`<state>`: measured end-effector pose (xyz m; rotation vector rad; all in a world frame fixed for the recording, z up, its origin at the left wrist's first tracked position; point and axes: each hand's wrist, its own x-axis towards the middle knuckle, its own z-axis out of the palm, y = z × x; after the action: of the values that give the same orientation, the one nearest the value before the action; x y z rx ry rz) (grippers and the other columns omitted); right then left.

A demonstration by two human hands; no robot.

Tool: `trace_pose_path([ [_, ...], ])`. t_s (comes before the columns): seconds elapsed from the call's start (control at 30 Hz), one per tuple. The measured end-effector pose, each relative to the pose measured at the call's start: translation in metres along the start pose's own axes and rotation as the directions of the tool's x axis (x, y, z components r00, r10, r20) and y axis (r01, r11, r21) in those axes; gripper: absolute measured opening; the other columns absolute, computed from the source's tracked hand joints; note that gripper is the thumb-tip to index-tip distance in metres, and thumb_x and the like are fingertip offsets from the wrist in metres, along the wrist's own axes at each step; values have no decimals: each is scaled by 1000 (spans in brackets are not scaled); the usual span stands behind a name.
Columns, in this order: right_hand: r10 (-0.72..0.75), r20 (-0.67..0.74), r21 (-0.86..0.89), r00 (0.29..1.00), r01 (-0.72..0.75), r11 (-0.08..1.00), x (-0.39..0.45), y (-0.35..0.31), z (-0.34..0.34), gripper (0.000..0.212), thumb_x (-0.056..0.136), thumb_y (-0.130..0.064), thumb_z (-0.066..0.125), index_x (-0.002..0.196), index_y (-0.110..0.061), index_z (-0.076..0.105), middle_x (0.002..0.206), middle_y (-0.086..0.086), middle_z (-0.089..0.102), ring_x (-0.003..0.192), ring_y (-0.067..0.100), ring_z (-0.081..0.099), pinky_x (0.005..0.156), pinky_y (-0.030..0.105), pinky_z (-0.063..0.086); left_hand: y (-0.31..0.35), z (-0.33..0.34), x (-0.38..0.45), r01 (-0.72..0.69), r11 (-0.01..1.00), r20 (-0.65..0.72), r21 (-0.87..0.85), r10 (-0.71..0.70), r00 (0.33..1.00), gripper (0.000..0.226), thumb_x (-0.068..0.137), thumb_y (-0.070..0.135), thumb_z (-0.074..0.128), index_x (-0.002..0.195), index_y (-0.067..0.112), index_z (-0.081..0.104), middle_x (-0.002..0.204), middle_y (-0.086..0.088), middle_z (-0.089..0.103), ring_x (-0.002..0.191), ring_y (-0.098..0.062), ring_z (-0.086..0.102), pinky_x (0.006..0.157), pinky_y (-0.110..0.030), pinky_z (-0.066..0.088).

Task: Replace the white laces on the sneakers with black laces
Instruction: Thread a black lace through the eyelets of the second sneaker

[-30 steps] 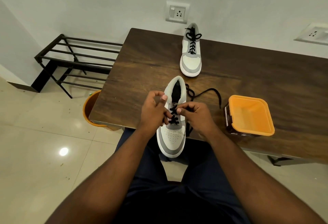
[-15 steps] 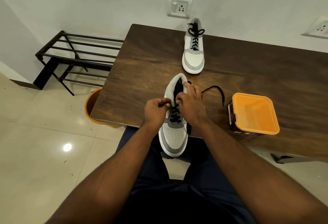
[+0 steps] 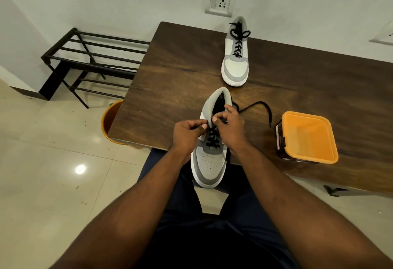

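Observation:
A grey and white sneaker lies at the near edge of the wooden table, its toe hanging over the edge toward me. A black lace crosses its lower eyelets. My left hand pinches the lace end at the shoe's left side. My right hand grips the shoe's collar and upper eyelet area, fingers curled. A loose length of the black lace trails right across the table. The second sneaker stands at the far edge, fully laced in black.
An orange-rimmed square tub stands on the table to the right of my hands. An orange bucket sits on the floor under the table's left corner. A black metal shoe rack stands by the wall at left.
My right hand moved up from the lower lacing to the shoe's collar. My left hand shifted slightly left, still at the lace.

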<state>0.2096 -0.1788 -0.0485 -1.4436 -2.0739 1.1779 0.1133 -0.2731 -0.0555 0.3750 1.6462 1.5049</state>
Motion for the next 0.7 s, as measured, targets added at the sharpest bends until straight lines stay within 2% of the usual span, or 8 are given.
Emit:
trace_pose_path([
  [0.13, -34, 54, -36, 998, 36, 999, 5, 0, -1, 25, 84, -22, 70, 70, -42, 64, 150, -9, 40, 137, 21, 36, 109, 53, 33, 1, 2, 2, 12, 1000, -25, -21, -12, 1000, 11, 90, 0, 65, 97, 3, 73, 91, -13, 74, 82, -19, 70, 79, -31, 59],
  [0.23, -46, 143, 62, 989, 37, 997, 6, 3, -10, 12, 86, -18, 70, 94, -24, 76, 153, -3, 38, 138, 17, 37, 112, 39, 35, 6, 9, 2, 17, 1000, -88, -26, -19, 996, 8, 92, 2, 63, 90, 4, 71, 84, -12, 72, 77, -21, 67, 72, -30, 60],
  [0.37, -86, 298, 96, 951, 60, 994, 8, 6, -32, 22, 95, -15, 59, 113, -15, 71, 154, -3, 34, 139, 11, 34, 105, 22, 32, 19, -4, 10, -56, 978, -315, -203, -11, 949, 11, 99, 8, 53, 95, 13, 61, 83, -8, 64, 66, -16, 61, 54, -26, 54],
  [0.47, -102, 346, 69, 933, 83, 994, 11, 12, -39, 22, 97, -15, 56, 114, -17, 70, 154, -1, 33, 138, 8, 33, 106, 20, 30, 40, -58, 28, -177, 929, -686, -325, -103, 720, 15, 102, 17, 46, 111, 16, 58, 97, -5, 64, 66, -12, 61, 53, -22, 50],
  [0.53, -122, 354, 52, 927, 111, 992, 13, 18, -38, 24, 97, -11, 56, 115, -17, 70, 154, -1, 33, 138, 11, 34, 111, 25, 32, 52, -103, 38, -243, 906, -829, -347, -175, 531, 22, 100, 12, 42, 117, 11, 56, 108, -8, 63, 77, -15, 59, 58, -19, 49],
  [0.57, -131, 356, 51, 925, 121, 991, 14, 19, -38, 25, 97, -10, 55, 116, -18, 69, 154, 0, 33, 139, 13, 34, 112, 28, 33, 55, -120, 41, -250, 918, -861, -307, -156, 484, 22, 98, 8, 41, 115, 9, 56, 112, -9, 62, 82, -15, 57, 59, -15, 47],
  [0.63, -137, 357, 62, 924, 123, 990, 15, 23, -36, 28, 97, -8, 54, 119, -18, 68, 155, 0, 32, 140, 14, 33, 114, 31, 33, 54, -131, 42, -149, 985, -867, -85, 1, 499, 24, 96, 4, 46, 116, 8, 58, 119, -9, 60, 96, -19, 59, 65, -8, 45],
  [0.7, -144, 361, 70, 922, 127, 989, 16, 24, -35, 30, 98, -8, 53, 122, -19, 66, 155, 0, 31, 141, 15, 31, 115, 34, 32, 49, -115, 35, -66, 970, -754, 232, 222, 618, 31, 93, 8, 56, 124, 15, 59, 129, -6, 55, 113, -20, 57, 85, -14, 42],
])
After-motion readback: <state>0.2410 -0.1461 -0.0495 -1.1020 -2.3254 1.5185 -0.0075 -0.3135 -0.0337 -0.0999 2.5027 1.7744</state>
